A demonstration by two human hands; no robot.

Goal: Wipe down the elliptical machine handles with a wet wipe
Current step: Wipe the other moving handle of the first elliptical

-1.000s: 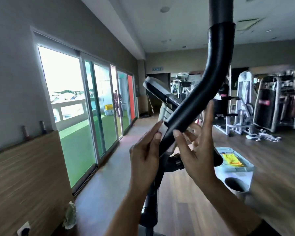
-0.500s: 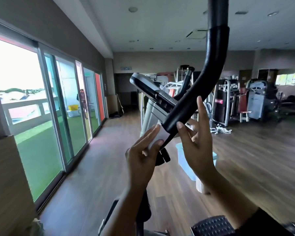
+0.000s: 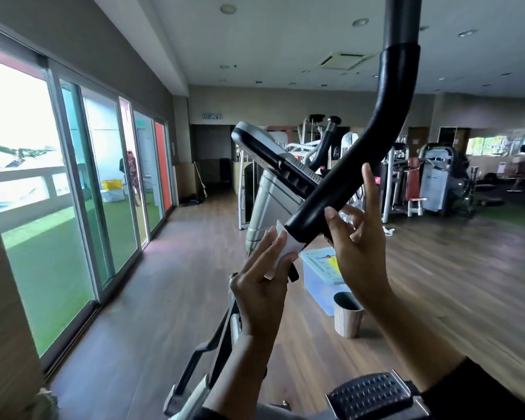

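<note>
Because the wipe has to bear on the handle before any stroke can start, the left hand holds it up at the lower end of the black foam grip. The left fingers are nearly straight and close together. They pinch the wipe against the thumb, so the white sheet lies just beyond the fingertips and touches the end of the grip. The right hand holds nothing. Its fingers are spread and straight; one tip touches the grip end directly opposite the wipe, and a longer finger lies up along the underside of the handle. This hand probably steadies the swinging bar and is ready to fold the sheet round it. The step in hand appears to be seating the wipe, with the length of the grip above both sets of fingers yet to be wiped. The wipe is small, white, creased and partly folded; how wet it is cannot be told. The handle is a curved tube in smooth, slightly glossy black foam that rises past the fingers and out of view at the top. The console stands behind the fingers, and a box and a bin stand on the floor below them.
</note>
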